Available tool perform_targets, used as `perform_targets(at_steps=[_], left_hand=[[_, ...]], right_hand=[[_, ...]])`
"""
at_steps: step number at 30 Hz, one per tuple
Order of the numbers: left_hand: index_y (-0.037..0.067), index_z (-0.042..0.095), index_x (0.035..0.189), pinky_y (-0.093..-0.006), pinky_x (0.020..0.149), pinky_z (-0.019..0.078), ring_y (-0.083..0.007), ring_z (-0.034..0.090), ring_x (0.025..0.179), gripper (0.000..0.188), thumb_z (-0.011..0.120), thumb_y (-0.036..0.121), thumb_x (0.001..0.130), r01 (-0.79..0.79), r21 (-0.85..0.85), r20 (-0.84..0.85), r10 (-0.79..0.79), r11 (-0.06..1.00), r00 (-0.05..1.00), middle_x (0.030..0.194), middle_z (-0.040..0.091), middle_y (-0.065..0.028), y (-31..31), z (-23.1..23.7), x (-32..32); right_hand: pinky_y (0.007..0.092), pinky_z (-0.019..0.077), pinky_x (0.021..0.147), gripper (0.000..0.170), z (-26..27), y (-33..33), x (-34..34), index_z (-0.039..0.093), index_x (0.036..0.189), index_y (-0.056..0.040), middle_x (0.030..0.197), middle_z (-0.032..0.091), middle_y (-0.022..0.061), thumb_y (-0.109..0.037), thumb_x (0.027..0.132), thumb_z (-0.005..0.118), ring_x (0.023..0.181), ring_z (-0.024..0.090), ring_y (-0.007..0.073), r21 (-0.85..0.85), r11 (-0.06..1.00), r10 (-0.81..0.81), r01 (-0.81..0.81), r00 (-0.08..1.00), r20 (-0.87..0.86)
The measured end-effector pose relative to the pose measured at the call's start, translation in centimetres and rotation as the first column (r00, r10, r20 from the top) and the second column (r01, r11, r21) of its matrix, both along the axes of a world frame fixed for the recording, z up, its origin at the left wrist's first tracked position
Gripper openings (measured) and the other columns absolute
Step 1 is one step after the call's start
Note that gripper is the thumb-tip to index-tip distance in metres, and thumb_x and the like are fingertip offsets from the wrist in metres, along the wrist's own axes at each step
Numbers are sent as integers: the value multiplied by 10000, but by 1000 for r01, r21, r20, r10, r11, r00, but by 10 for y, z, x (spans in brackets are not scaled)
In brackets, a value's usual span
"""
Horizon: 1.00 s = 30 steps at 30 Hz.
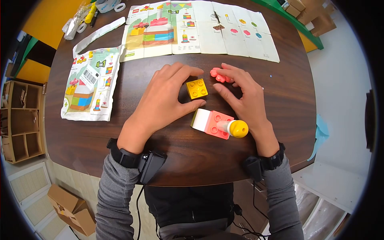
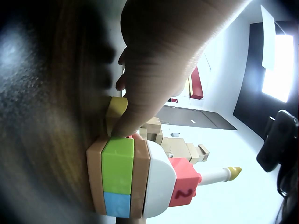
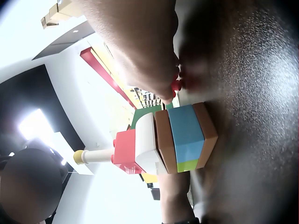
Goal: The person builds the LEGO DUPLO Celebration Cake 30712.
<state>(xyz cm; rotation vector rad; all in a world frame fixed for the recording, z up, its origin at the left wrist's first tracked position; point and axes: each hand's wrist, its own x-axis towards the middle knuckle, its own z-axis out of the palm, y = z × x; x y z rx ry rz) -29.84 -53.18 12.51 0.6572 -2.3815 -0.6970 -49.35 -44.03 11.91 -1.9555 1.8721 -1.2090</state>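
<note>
My left hand curves loosely around the left side of a yellow brick, fingertips behind it and thumb in front; contact is not clear. The fingers of my right hand rest on a pink flower piece, the thumb lying apart from it. Between the wrists stands a stack with a pink brick and a yellow-tipped candle. Seen from the left wrist, it has brown layers, a green brick, a blue brick and a white layer. The right wrist view shows its blue side.
An unfolded instruction sheet lies across the table's back. A printed bag lies at the left, with a torn strip above it. Tape rolls and a yellow marker are at the back left.
</note>
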Motion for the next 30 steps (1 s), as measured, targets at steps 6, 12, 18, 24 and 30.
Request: perform_targets(at_steps=[6, 12, 18, 24, 30], left_hand=[[89, 607, 1094, -340, 828, 449, -221, 559, 866, 483, 832, 176, 675, -25, 62, 40, 22, 998, 999, 973, 623, -43, 0, 0, 2], [104, 590, 1143, -337, 813, 433, -201, 562, 841, 542, 837, 203, 671, -32, 104, 23, 29, 994, 999, 934, 629, -34, 2, 1, 0], [103, 577, 1171, -338, 817, 427, -201, 591, 837, 570, 840, 207, 675, -22, 149, -6, 23, 989, 1000, 934, 642, -35, 3, -2, -2], [91, 590, 1138, -342, 806, 434, -212, 605, 830, 545, 841, 210, 670, 3, 141, -17, -1, 990, 1000, 931, 651, -43, 3, -2, -2], [69, 610, 1039, -354, 809, 438, -233, 620, 847, 441, 827, 203, 679, 13, 126, -8, -12, 992, 1000, 934, 649, -59, 2, -5, -2]], right_hand=[[356, 508, 799, 281, -4, -2, -4, 645, 1122, -61, 1088, 654, 122, -115, 850, 691, 917, 627, 282, 4, 1000, -18, 18, 1000, -14], [322, 522, 798, 276, 4, 0, 5, 670, 1110, -42, 1094, 665, 109, -74, 838, 700, 947, 658, 246, -114, 992, 66, -44, 980, 189], [328, 531, 834, 275, 0, -3, 7, 685, 1109, -49, 1101, 672, 99, -45, 834, 695, 979, 660, 244, -84, 971, 233, -223, 962, 144], [335, 540, 823, 244, -2, -5, 4, 697, 1048, -52, 1082, 677, 90, -43, 804, 713, 953, 667, 250, -99, 957, 280, -272, 957, 75], [318, 555, 748, 216, 4, -1, 7, 692, 992, -63, 1087, 676, 84, -85, 783, 742, 912, 670, 248, -83, 949, 306, -304, 952, 5]])
